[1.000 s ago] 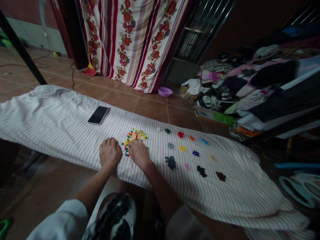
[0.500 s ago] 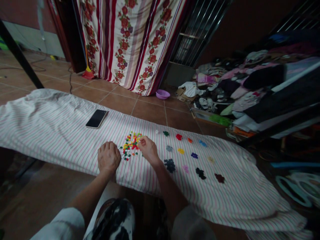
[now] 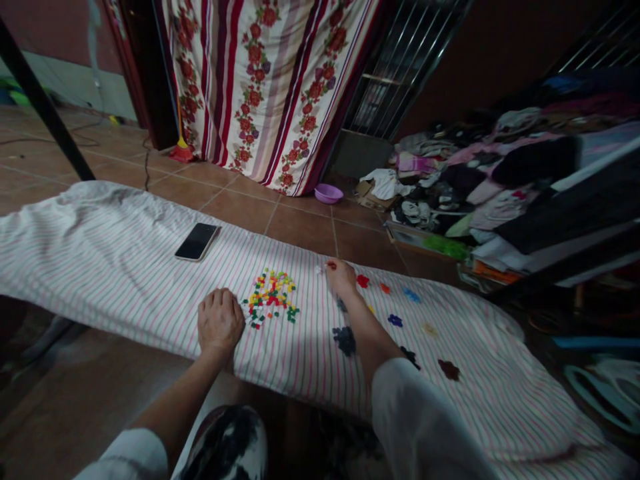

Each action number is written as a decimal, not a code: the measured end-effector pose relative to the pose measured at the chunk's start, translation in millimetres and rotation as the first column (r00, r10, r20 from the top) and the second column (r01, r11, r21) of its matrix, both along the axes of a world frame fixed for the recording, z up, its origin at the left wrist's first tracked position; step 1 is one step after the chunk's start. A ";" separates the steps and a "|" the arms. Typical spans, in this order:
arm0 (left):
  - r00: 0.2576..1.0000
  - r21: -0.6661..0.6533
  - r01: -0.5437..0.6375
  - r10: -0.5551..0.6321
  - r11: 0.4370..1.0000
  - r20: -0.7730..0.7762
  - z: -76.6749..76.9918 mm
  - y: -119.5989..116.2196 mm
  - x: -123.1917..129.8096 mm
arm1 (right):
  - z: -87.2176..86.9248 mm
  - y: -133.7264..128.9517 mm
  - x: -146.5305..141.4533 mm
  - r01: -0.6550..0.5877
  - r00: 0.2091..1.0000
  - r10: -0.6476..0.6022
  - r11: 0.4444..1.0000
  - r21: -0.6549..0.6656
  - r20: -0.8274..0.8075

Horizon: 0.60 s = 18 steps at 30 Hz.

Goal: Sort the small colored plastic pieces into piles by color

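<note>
A loose heap of small mixed-colour pieces (image 3: pixel 273 297) lies on the striped cloth (image 3: pixel 295 360). My left hand (image 3: pixel 220 320) rests flat on the cloth at the heap's left edge, with nothing seen in it. My right hand (image 3: pixel 341 275) is pinched beside the small white pile (image 3: pixel 319 270); what its fingertips hold, if anything, is too small to make out. Right of it are single-colour piles: red (image 3: pixel 363 281), orange (image 3: pixel 385 288), light blue (image 3: pixel 412 295), dark blue (image 3: pixel 395 321), beige (image 3: pixel 429 329) and brown (image 3: pixel 449 370). A dark grey pile (image 3: pixel 345 340) lies below my right wrist.
A phone (image 3: pixel 197 241) lies on the cloth at the left. Beyond the cloth's far edge are a purple basin (image 3: pixel 329 193), a floral curtain (image 3: pixel 255 93) and a red broom (image 3: pixel 181 152). Heaped clothes (image 3: pixel 465 173) stand at the back right.
My right hand has moved right from the mixed heap to the white pile, and its forearm now covers some piles. My left hand has stayed in place. The view has shifted slightly.
</note>
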<state>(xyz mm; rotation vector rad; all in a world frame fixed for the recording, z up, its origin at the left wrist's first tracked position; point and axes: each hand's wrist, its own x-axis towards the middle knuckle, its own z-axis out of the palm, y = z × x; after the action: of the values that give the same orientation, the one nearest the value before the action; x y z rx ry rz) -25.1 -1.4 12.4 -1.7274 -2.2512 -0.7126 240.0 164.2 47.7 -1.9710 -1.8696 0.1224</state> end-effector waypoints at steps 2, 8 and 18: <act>1.000 0.001 -0.004 0.004 1.000 -0.008 -0.8 0.5 -0.2 | -2.3 6.2 -4.2 0.005 0.999 -0.004 1.000 -0.021 0.047; 0.999 0.002 -0.008 0.008 1.000 -0.040 -2.5 0.3 -1.0 | -12.0 15.9 -12.5 0.001 0.994 0.007 0.998 -0.069 0.112; 0.998 0.002 -0.007 0.008 1.000 -0.059 -1.6 0.3 -0.4 | -20.9 15.3 -15.7 -0.061 0.993 0.072 0.992 -0.110 0.097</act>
<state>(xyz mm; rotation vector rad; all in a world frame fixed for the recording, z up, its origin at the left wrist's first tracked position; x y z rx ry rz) -25.6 -1.0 10.9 -1.7150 -2.2160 -0.6539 224.2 179.5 26.8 -2.0198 -2.0329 0.1476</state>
